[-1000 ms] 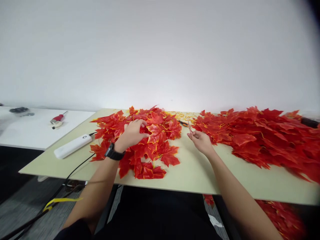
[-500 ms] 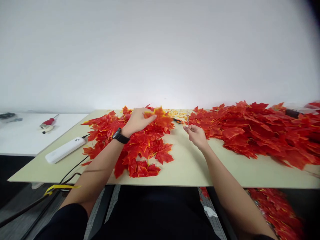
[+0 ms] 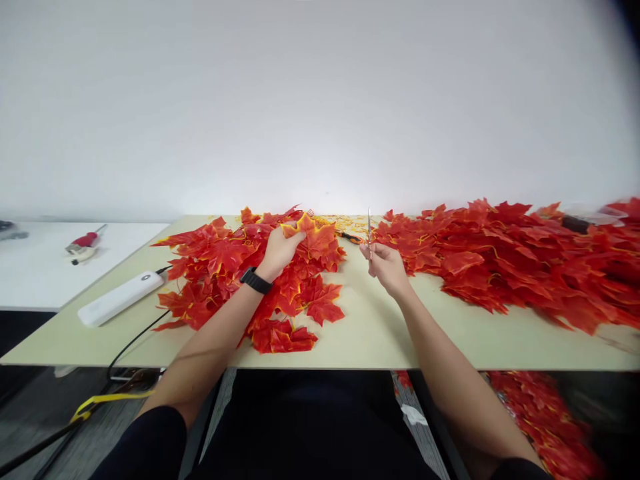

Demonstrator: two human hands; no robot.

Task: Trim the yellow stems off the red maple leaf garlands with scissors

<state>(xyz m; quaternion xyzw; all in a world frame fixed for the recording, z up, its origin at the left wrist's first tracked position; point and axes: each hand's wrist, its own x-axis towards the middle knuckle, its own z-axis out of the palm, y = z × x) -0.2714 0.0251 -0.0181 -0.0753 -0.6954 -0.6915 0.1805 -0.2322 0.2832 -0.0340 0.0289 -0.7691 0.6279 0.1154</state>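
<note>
My left hand [image 3: 281,252], with a black watch on its wrist, is closed on a red-orange artificial maple leaf [image 3: 316,240], the thumb lying over the leaf's edge. Under and around it spreads a loose heap of similar leaves [image 3: 283,337]. My right hand [image 3: 389,268] pinches a slim silver metal tool [image 3: 369,225], which stands nearly upright; its exact kind is too small to tell. Between the hands, farther back on the board, lies a tool with dark and orange handles [image 3: 351,237]. Yellow scraps [image 3: 336,221] are scattered near the wall.
A large pile of red leaves [image 3: 505,260] covers the board's right side. At left lie a white oblong device [image 3: 121,299] with a black cable and, on a white table [image 3: 35,283], a red-handled tool [image 3: 86,245]. More leaves [image 3: 545,420] sit below the board's right edge.
The view has shifted slightly. My left hand now grips the leaf more closely. My right hand has moved a little left with the silver tool still upright.
</note>
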